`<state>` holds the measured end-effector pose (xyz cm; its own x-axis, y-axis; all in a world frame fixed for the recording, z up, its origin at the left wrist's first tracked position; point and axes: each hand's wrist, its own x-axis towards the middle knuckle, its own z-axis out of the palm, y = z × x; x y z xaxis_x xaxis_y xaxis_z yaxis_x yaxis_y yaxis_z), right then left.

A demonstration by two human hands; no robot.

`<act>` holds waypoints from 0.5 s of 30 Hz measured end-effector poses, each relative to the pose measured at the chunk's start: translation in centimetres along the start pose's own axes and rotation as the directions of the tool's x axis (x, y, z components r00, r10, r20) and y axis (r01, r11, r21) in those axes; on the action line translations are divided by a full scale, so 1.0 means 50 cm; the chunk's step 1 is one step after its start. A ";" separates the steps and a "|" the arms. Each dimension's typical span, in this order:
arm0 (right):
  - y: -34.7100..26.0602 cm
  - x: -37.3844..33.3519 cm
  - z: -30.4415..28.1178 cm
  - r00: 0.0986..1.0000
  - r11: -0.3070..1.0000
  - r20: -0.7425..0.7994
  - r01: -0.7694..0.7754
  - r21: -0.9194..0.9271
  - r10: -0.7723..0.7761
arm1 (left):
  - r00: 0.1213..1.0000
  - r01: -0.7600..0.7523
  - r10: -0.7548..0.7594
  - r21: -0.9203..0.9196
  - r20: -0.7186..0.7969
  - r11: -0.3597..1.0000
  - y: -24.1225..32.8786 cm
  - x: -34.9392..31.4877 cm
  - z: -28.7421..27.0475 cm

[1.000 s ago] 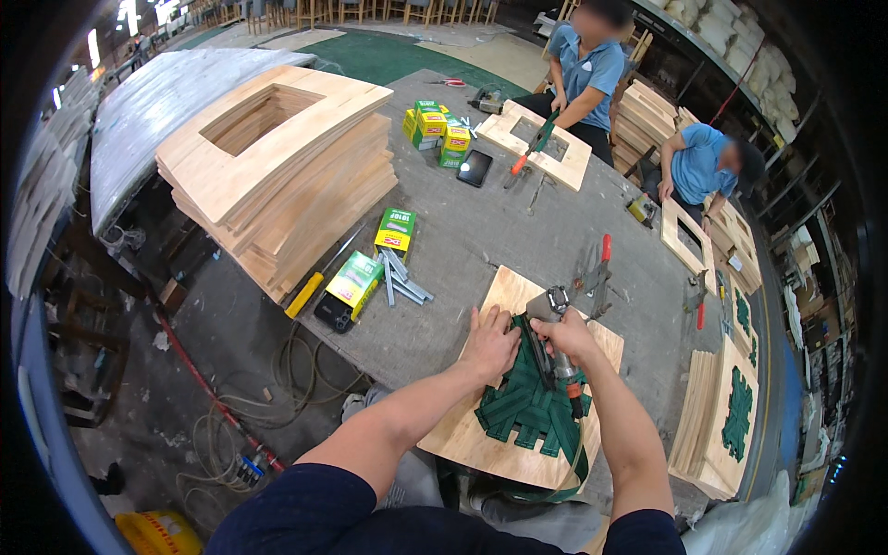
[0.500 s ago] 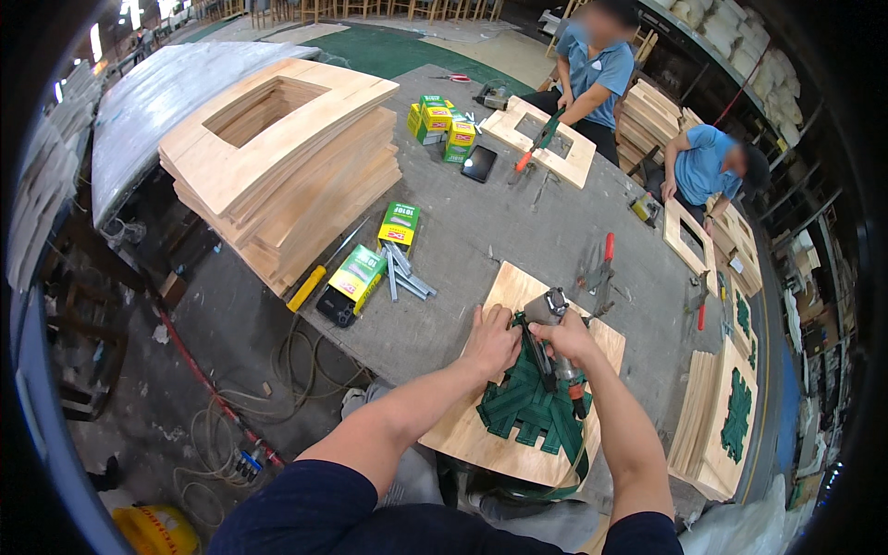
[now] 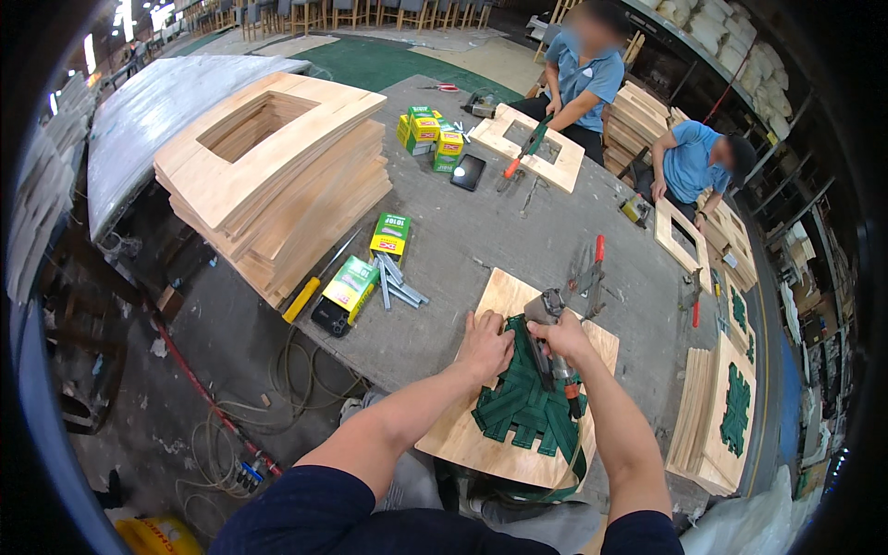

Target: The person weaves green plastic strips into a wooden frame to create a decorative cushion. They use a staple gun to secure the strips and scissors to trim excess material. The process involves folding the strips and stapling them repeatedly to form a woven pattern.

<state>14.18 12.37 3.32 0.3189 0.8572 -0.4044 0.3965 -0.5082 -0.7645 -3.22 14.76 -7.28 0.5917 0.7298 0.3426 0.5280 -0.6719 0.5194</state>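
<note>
A wooden panel point(image 3: 448, 427) lies at the near edge of the table, with interlaced green webbing straps point(image 3: 507, 404) across its middle. My left hand point(image 3: 487, 346) is at the panel's upper left, its bent fingers closed on the webbing's edge. In my right hand point(image 3: 566, 337) is a pneumatic staple gun point(image 3: 544, 307), gripped round its body and held over the webbing just right of my left hand. Its hose end points toward me. Whether its nose touches the strap is hard to tell. A loose green strap hangs over the panel's near edge.
A tall stack of wooden frames point(image 3: 287, 185) stands at left. Staple boxes point(image 3: 390, 235), loose staple strips point(image 3: 400, 285), a yellow-handled screwdriver point(image 3: 302, 299) and red-handled pliers point(image 3: 598, 254) lie around. Webbed panels point(image 3: 736, 407) are stacked at right. Two people work across the table.
The staple gun has shifted slightly right, away from my left fingers, so more green strap shows between them. My left hand stays at the same part of the panel. The whole view has shifted a little.
</note>
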 end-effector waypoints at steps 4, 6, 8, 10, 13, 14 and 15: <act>-0.003 0.003 -0.009 1.000 1.000 -0.011 -0.007 -0.008 0.006 | 1.000 0.003 -0.003 -0.006 0.000 1.000 -0.001 0.002 0.000; -0.003 0.002 -0.012 1.000 1.000 0.006 -0.027 0.006 0.026 | 1.000 0.013 -0.013 -0.014 0.020 1.000 0.003 0.001 0.000; -0.004 0.002 -0.015 0.996 0.996 -0.019 -0.087 0.009 0.087 | 0.993 0.058 -0.057 -0.012 0.103 0.998 0.005 0.003 -0.002; 0.009 -0.022 -0.025 0.999 0.992 -0.021 -0.030 0.127 0.033 | 1.000 0.016 -0.016 -0.016 0.003 1.000 0.008 -0.001 -0.005; 0.050 -0.089 -0.058 0.998 0.965 -0.070 0.028 0.261 -0.010 | 0.997 -0.009 0.008 -0.023 -0.075 1.000 0.007 -0.003 -0.005; 0.072 -0.121 -0.079 0.994 0.957 -0.110 0.014 0.289 0.019 | 1.000 0.016 -0.016 -0.021 -0.024 1.000 0.006 -0.003 -0.004; 0.098 -0.157 -0.101 0.987 0.939 -0.163 0.040 0.340 0.017 | 0.988 -0.041 0.032 -0.058 -0.150 0.998 0.003 -0.001 -0.003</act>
<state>17.98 2.73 5.27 0.4616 0.8232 -0.3305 0.0920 -0.4150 -0.9052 -3.27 14.65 -7.11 0.5101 0.7186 0.4726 0.4673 -0.6928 0.5491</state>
